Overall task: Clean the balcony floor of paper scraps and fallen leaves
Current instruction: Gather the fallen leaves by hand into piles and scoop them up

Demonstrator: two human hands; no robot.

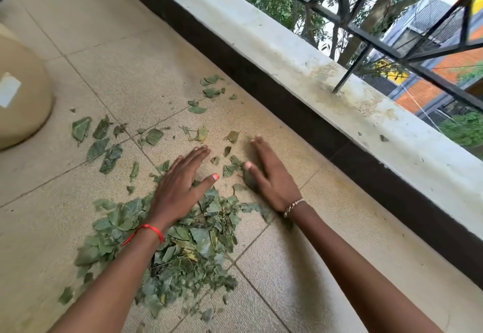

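While both hands lie palm-down on the floor with fingers straight, neither grips anything. Left hand sits at the far edge of the leaf pile, wrist over the heap. Right hand is just beside it, with small leaves on the floor between the two hands.

Key relation: the pile lies toward the person from both hands, so a rake would run back along the forearms. Loose leaves lie left of and beyond the left hand, near the beige bin. Far leaves sit farther out toward the wall. Left hand is nearer the bin-side strays; the far ones lie ahead of both. No paper scraps that I can make out.

Judgement: gathering step, roughly mid-task, strays not yet pulled in. Risk: flat sweeping may leave the smallest bits behind on the textured tile.
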